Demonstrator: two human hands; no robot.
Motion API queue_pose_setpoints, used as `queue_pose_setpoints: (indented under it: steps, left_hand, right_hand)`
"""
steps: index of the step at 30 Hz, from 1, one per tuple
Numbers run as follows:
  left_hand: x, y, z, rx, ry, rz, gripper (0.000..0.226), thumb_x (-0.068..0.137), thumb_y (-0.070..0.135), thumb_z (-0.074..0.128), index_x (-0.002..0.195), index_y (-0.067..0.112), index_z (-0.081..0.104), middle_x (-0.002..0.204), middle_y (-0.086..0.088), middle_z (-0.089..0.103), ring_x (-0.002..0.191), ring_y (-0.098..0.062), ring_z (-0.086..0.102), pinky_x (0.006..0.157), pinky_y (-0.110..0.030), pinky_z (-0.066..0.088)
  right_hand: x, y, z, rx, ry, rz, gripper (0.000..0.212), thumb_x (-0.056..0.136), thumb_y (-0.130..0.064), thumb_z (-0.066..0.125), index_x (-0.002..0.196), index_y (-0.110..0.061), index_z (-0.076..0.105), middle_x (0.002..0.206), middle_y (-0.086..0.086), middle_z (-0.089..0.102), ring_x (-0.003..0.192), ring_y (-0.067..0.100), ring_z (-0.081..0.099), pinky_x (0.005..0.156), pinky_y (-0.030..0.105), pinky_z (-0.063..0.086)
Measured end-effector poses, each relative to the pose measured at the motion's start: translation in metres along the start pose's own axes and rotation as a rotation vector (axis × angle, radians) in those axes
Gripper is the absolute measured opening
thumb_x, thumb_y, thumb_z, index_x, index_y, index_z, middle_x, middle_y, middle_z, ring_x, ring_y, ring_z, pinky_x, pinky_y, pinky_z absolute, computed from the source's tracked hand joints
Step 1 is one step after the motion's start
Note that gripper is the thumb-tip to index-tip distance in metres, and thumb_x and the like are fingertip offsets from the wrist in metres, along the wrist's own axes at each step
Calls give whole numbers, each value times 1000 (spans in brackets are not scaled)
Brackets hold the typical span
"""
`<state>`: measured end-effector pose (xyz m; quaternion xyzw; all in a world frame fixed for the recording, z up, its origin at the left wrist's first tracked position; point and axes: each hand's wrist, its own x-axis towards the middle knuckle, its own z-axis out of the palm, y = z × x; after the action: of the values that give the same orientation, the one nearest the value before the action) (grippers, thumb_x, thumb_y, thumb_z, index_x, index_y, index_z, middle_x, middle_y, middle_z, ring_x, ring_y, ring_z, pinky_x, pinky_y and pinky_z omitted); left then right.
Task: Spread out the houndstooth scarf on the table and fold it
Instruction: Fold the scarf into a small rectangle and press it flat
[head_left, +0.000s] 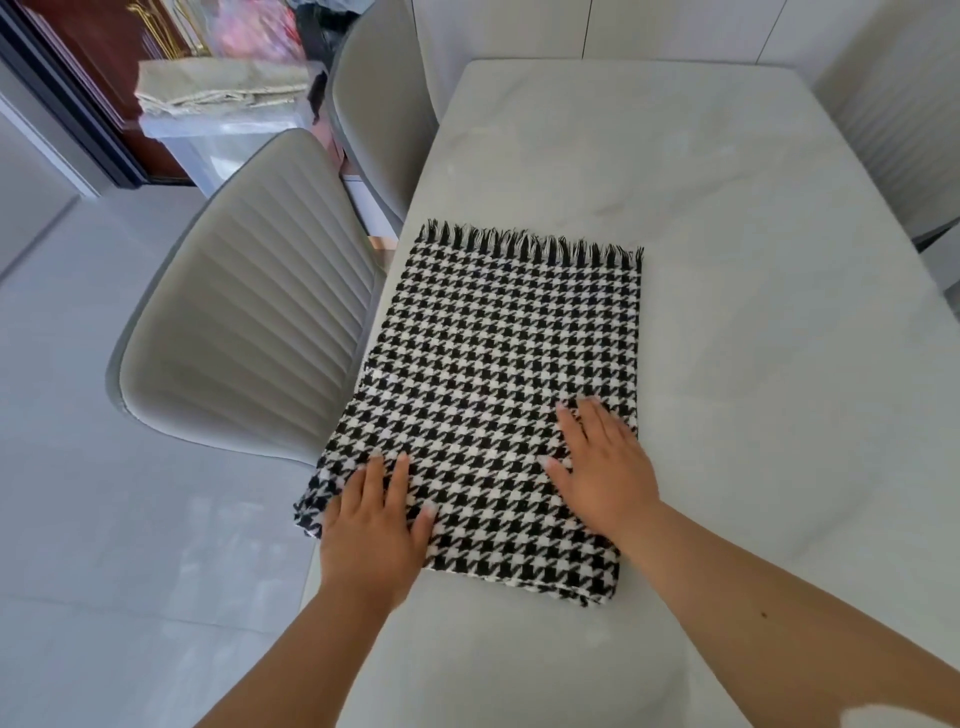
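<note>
Scarf (511, 374) flat on the table (727, 218), fringe far away — left hand (374, 525) and right hand (602, 467) open, palms down, gripping nothing — likely pressing it smooth.

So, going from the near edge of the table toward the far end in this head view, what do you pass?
Scarf's folded edge → left hand → right hand → scarf's fringe → bare table
</note>
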<state>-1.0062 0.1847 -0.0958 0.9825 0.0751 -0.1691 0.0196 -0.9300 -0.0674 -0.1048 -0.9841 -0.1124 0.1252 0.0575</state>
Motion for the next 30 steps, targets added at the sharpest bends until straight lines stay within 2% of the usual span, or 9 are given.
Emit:
queue_pose_setpoints:
  steps: [3,6,9,11,14,17,22,26,30]
  left_hand:
    - [-5,10,-6,40,58,103,75,90,62,9,143,21,44,142,-10,52,122,-32,54,95,-47,46]
    - [6,26,-17,-44,216,216,60,94,52,26,126,15,62,120,-9,66,108,-31,62,90,-44,51]
    - [33,52,-28,-64,266,374,58,93,49,31,135,16,53,139,-11,54,132,-31,47,110,-47,30]
    - [53,68,-35,-29,191,482,63,95,51,20,148,20,35,156,-10,30,146,-25,18,116,-46,9]
    - [85,71,-29,63,58,485,66,91,58,1,152,33,-4,161,-2,-11,142,-16,-23,118,-47,-14]
    - [108,52,-23,68,60,367,67,88,65,-5,149,40,-15,160,1,-17,144,-18,-24,116,-49,-17]
    - [137,36,-41,31,61,141,64,94,59,4,151,33,-11,162,-3,-10,148,-22,-16,117,-52,-13]
    - [165,62,-60,53,151,295,66,95,59,4,151,30,-13,160,-5,-17,146,-24,-22,115,-51,-17]
    - [194,75,-60,126,-23,365,64,95,61,5,148,36,-20,160,-2,-19,146,-23,-21,118,-54,-8]
  right_hand:
    - [4,23,-8,-41,18,75,73,94,-58,7,153,-16,5,161,9,5,148,21,3,118,35,-2]
    - [20,28,-27,-45,114,157,56,97,-45,27,140,-10,41,143,11,45,132,25,39,113,37,25]
    - [39,13,-38,43,254,158,50,96,-40,39,134,-8,47,134,11,52,124,27,45,107,38,33]
    - [49,1,-33,82,249,73,57,97,-43,38,144,-9,37,148,11,39,138,27,33,117,39,23]
    - [54,1,-18,37,112,24,73,93,-57,12,153,-16,14,160,5,14,148,20,7,121,36,4]
    - [52,27,-10,-9,48,92,79,88,-65,-3,153,-19,-2,161,2,-4,148,15,-10,119,35,-8]
    - [60,53,-21,-75,22,238,76,89,-62,-3,152,-20,-7,161,3,-7,147,16,-12,119,39,-11]
    - [94,39,-36,-59,65,223,76,89,-63,-3,153,-21,-6,161,5,-6,148,20,-11,120,43,-7]
    - [119,36,-41,-87,-102,185,72,93,-63,4,151,-26,-14,160,4,-15,147,20,-16,119,46,-4]
